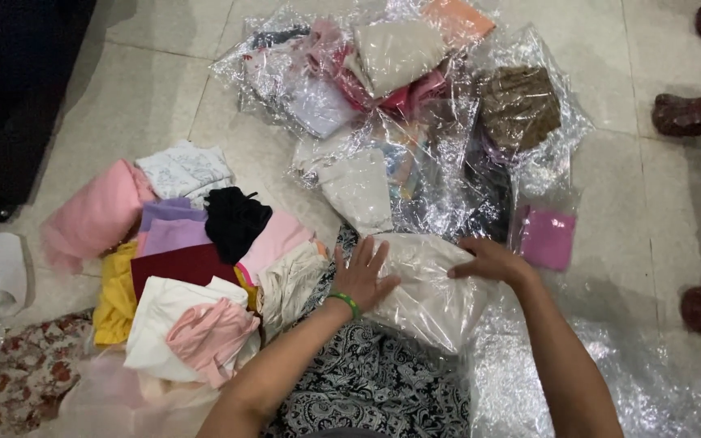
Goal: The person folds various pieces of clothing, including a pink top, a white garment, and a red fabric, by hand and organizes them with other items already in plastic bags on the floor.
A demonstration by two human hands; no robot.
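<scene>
A cream folded garment in a clear plastic bag (427,292) lies on my lap, over black-and-white patterned fabric (367,381). My left hand (360,276), with a green band at the wrist, presses flat on the bag's left side, fingers spread. My right hand (488,261) rests on the bag's upper right edge, fingers curled over it. Both hands touch the same bagged garment.
A pile of loose folded clothes (180,259) in pink, lilac, maroon, yellow, black and white lies at the left. Several bagged garments (383,89) are heaped ahead on the tiled floor, with a pink packet (547,237) to the right. Dark wooden furniture legs (691,113) stand far right.
</scene>
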